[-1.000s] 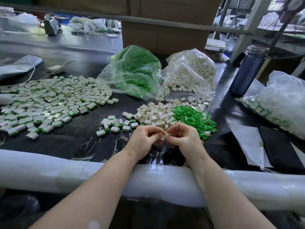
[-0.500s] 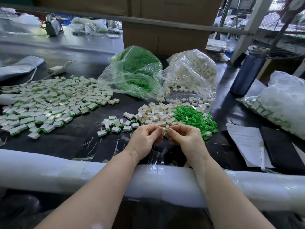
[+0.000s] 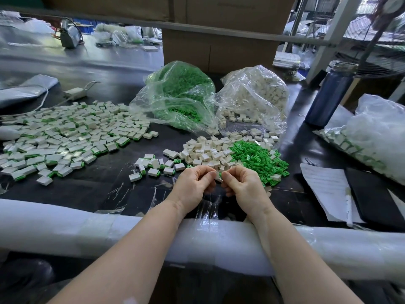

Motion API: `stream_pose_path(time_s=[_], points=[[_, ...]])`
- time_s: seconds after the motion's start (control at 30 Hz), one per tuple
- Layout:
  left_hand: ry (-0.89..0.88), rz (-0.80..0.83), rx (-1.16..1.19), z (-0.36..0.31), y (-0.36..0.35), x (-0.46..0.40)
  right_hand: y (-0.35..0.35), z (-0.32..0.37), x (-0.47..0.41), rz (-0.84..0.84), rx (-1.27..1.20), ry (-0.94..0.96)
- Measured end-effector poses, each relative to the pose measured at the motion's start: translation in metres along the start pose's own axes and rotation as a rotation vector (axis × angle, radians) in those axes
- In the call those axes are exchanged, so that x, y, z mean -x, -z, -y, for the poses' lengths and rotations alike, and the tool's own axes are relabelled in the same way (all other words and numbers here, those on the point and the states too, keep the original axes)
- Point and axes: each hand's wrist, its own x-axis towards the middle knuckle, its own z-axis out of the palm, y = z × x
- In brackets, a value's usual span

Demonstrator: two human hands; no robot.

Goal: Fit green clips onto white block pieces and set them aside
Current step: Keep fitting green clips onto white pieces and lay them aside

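A small boxy white block (image 3: 217, 177) with a green clip (image 3: 220, 174) at its edge is pinched between the curled fingers of the left hand (image 3: 192, 187) and the right hand (image 3: 245, 187), just above the glossy black table (image 3: 92, 189). Loose matt blocks (image 3: 203, 152) and spiky green clips (image 3: 258, 160) are heaped just beyond; bare table is left before the padded foam edge (image 3: 65, 229).
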Motion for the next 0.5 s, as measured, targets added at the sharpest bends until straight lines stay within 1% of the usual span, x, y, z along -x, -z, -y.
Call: stream_pose_path(time_s=[0.27, 0.5], points=[[0.014, -0.001, -0.178, 0.0009, 0.0003, -0.0002, 0.0013, -0.0004, -0.0005, 0.016, 0.136, 0.007], [0.018, 0.013, -0.262, 0.0003, 0.0003, 0.0007, 0.0021, -0.0011, -0.0005, 0.038, 0.144, 0.007]])
